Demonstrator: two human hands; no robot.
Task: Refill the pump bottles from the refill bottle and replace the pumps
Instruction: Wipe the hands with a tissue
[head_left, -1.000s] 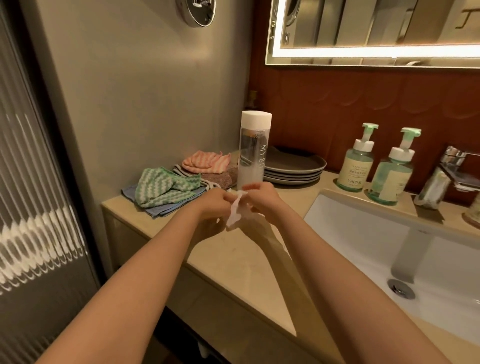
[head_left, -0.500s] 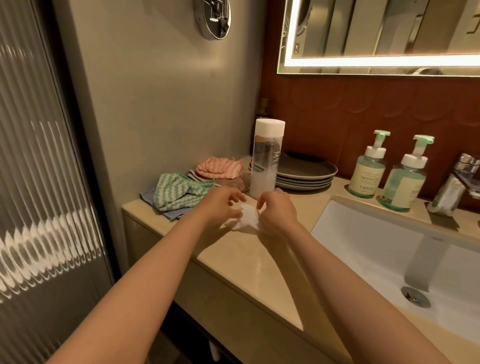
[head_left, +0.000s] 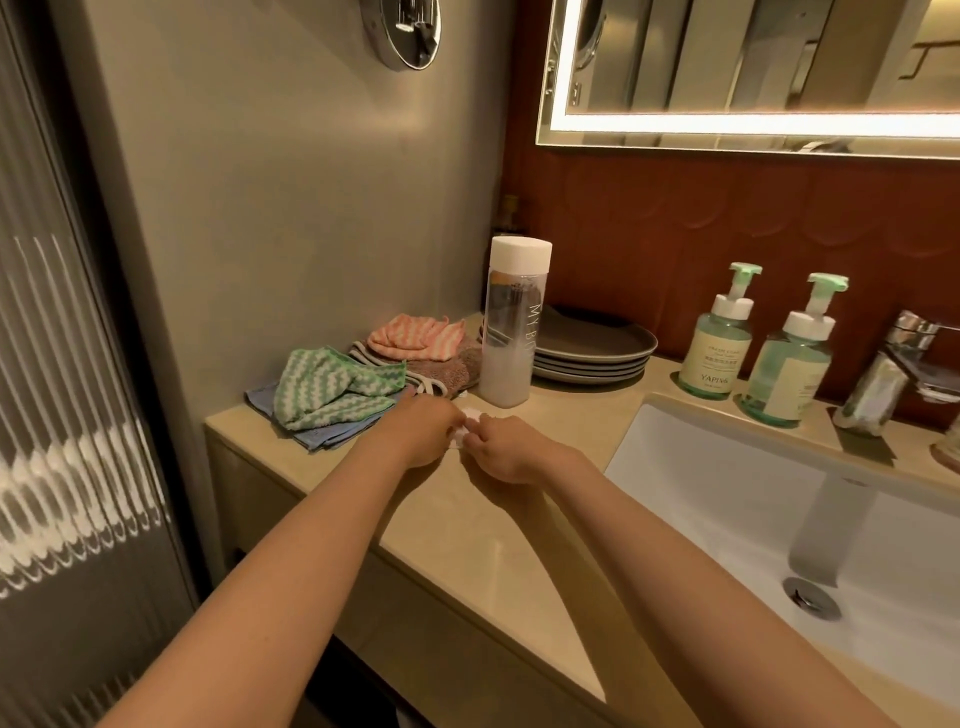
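A tall clear refill bottle (head_left: 511, 332) with a white cap stands on the beige counter (head_left: 467, 509), holding a little whitish liquid at the bottom. Two green pump bottles (head_left: 719, 343) (head_left: 792, 364) with pumps fitted stand behind the sink. My left hand (head_left: 423, 428) and my right hand (head_left: 501, 447) meet low over the counter in front of the refill bottle. Both pinch a small crumpled white tissue (head_left: 467, 428), mostly hidden between the fingers.
A pile of folded cloths (head_left: 337, 387) lies at the counter's left end. Grey plates (head_left: 597, 348) are stacked behind the refill bottle. The white sink (head_left: 753, 493) and chrome tap (head_left: 893, 364) are on the right. A ribbed glass door (head_left: 67, 415) stands left.
Both hands have lowered the tissue from in front of the refill bottle down onto the counter and bunched it smaller between the fingers. The camera moved closer and slightly left.
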